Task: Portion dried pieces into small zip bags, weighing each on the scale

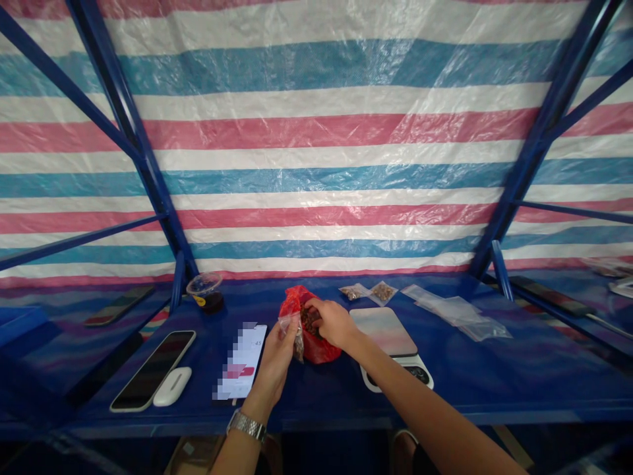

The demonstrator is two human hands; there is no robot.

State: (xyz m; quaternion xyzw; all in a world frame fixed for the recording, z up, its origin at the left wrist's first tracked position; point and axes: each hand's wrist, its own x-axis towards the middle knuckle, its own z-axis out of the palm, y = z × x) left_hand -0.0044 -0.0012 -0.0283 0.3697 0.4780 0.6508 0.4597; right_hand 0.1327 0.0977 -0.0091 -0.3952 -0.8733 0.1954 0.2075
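Observation:
A red plastic bag (322, 351) stands at the middle of the blue table, its mouth folded open around small dark brown pieces (308, 319). My right hand (332, 322) dips into it with fingers curled together among those pieces; whatever the fingertips hold is hidden. Beside the bag's left edge, my left hand (275, 353) is closed on a small clear plastic bag (299, 344) with brown bits inside. Just right of the red bag lies a white digital scale (384, 330), partly covered by my right forearm.
Two small filled clear bags (382, 292) lie behind the scale, and flat clear bags (457, 311) spread to its right. On the left are a lit phone (242, 363), a dark-screened phone (154, 369), a white earbud case (173, 386) and a plastic cup (210, 300) of dark liquid.

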